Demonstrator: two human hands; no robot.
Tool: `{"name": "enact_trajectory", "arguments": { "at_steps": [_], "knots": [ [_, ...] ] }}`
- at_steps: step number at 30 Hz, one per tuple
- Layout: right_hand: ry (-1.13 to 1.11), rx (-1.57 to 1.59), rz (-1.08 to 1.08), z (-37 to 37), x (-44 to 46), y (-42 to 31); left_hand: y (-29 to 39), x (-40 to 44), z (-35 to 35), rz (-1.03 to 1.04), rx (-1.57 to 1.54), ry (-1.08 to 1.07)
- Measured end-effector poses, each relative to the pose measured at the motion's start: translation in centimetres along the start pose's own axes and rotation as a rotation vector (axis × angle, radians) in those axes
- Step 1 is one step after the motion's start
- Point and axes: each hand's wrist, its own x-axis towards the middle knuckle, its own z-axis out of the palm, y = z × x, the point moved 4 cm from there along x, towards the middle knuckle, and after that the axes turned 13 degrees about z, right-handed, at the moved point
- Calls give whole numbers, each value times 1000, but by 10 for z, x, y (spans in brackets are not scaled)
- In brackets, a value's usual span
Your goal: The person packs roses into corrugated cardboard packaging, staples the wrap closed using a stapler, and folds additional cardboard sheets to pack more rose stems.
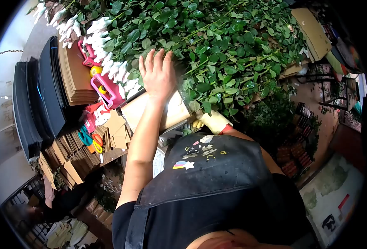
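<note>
- Left hand (158,78): fingers are extended, slightly parted; nothing is seen gripped.
- Gloved right hand (215,121): fingers are partly hidden; grip cannot be told.
- Leafy stems (221,54) are heaped beyond both.

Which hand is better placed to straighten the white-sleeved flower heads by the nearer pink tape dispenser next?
Probably the left hand: bare, outstretched and closer to those white-sleeved flower heads. The gloved right hand sits farther off, with the left wrist in between.
</note>
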Motion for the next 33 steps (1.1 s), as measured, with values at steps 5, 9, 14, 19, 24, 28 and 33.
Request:
{"name": "enact_trajectory", "arguments": {
  "at_steps": [5, 9, 14, 19, 24, 28, 33],
  "knots": [
    [-76, 10, 90, -12, 2, 2, -5, 2, -12, 46, -234, 33],
    [558, -539, 239, -36, -63, -3, -31, -28, -65, -177, -726, 168],
    [155, -493, -69, 11, -125, -144, -83, -172, -102, -870, -1050, 509],
    [165, -737, -833, 144, -52, -232, -91, -291, -83, -1332, -1130, 458],
    [25, -1445, -871, 206, 25, -211, -95, -337, -71, -1407, -1238, 469],
    [47, -1525, -857, 197, 8, -226, -97, -337, -68, -1378, -1246, 381],
    [176, -1174, -998, 174, -37, -271, -88, -303, -72, -1269, -1439, 267]
  ]
}}
